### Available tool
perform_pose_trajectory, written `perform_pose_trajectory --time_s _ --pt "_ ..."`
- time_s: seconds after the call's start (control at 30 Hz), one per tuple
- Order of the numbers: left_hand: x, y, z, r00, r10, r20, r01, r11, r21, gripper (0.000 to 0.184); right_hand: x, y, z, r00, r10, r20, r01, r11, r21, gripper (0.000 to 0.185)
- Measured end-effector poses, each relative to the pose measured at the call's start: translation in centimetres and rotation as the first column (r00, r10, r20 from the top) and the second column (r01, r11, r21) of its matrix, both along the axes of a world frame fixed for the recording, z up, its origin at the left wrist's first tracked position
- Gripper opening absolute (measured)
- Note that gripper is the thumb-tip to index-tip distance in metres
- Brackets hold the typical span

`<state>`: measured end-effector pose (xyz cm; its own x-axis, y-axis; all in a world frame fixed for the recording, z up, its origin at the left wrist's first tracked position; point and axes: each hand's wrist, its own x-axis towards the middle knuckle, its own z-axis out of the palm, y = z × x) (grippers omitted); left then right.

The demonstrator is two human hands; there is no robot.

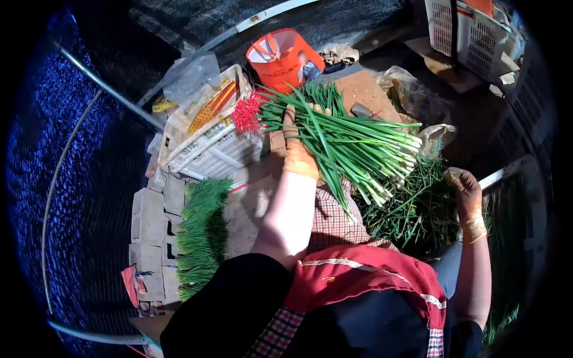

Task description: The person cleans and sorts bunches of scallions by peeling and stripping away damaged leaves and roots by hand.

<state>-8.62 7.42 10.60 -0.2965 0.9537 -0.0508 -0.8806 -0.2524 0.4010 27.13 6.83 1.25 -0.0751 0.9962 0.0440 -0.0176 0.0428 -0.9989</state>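
My left hand (297,143), in an orange glove, is closed on a big bunch of garlic chives (364,146). Their pale stem ends point right and the green leaf tips point left. The fingers are partly covered by leaves. Off to the right, my right hand (467,197), also gloved, is raised apart from the bunch with its fingers curled in. What they hold, if anything, is too small to make out. Beneath and between the hands spreads a heap of loose green leaves and scraps (409,212).
Red ties (247,113) hang at a white crate (224,152) on the left. An orange bag (280,62) stands behind, beside a cardboard piece (367,95). More chives (203,238) lie along concrete blocks (147,221). White crates (465,36) stand at the back right.
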Motion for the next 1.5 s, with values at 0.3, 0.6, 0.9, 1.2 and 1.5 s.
perform_pose_trajectory --time_s 0.3,0.6,0.9,1.2,1.5 --pt "2.3 3.5 1.2 0.957 -0.063 -0.284 0.04 0.996 -0.086 0.043 -1.7 1.1 4.3 1.0 -0.023 0.012 0.023 0.999 0.045 0.029" --pt "11.3 5.0 4.0 0.63 -0.111 -0.769 -0.213 0.927 -0.308 0.069 -13.5 1.2 9.9 0.922 0.376 0.093 -0.387 0.901 0.194 0.124" --pt "14.2 5.1 1.6 0.648 -0.696 -0.31 0.576 0.714 -0.398 0.028 -8.5 0.3 4.0 0.754 0.338 -0.563 -0.532 0.818 -0.22 0.033" --pt "11.8 0.4 -0.8 0.391 -0.075 -0.917 0.142 0.99 -0.021 0.074 -7.6 -1.2 1.0 0.663 0.147 -0.734 -0.528 0.787 -0.319 0.035" --pt "10.2 0.3 -4.7 0.511 -0.788 -0.345 0.784 0.591 -0.189 0.027 -9.4 2.1 6.6 0.707 0.683 -0.185 -0.7 0.638 -0.321 0.043"
